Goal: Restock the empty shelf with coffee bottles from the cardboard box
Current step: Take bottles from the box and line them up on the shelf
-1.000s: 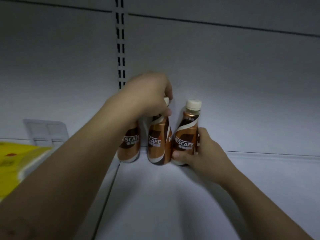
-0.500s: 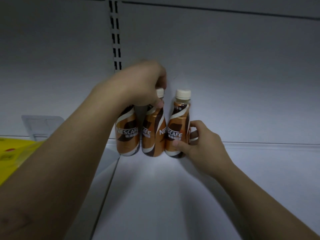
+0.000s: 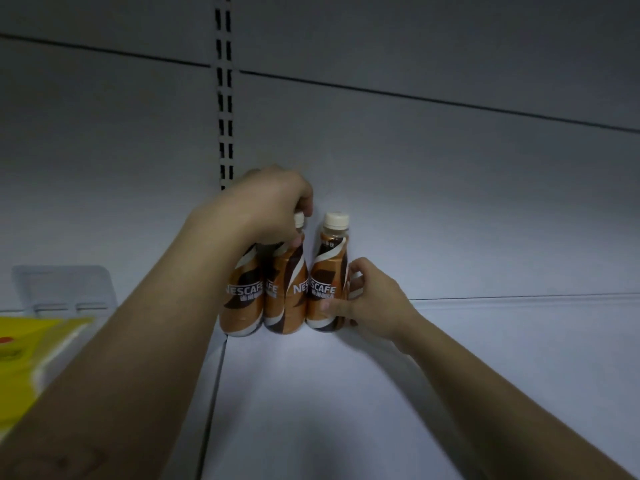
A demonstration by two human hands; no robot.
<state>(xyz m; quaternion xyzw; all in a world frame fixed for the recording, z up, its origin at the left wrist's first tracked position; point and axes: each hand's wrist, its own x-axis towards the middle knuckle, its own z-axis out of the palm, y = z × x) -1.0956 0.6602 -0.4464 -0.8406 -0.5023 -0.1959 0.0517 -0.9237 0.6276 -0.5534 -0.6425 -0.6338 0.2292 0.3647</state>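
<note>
Three orange-brown Nescafe coffee bottles stand side by side at the back of the white shelf (image 3: 346, 410), against the rear panel. My left hand (image 3: 273, 206) grips the tops of the left bottle (image 3: 242, 299) and the middle bottle (image 3: 285, 296) from above; their caps are mostly hidden under it. My right hand (image 3: 367, 299) wraps the lower body of the right bottle (image 3: 327, 282), whose white cap shows. The cardboard box is out of view.
A slotted upright (image 3: 224, 98) runs down the back panel just behind the bottles. Yellow packages (image 3: 31, 355) lie on the neighbouring shelf at left, with a clear plastic divider (image 3: 65, 289) behind them. A seam (image 3: 214, 393) splits the two shelf boards.
The three bottles have been pushed back and closer together against the rear panel. Both hands keep their hold.
</note>
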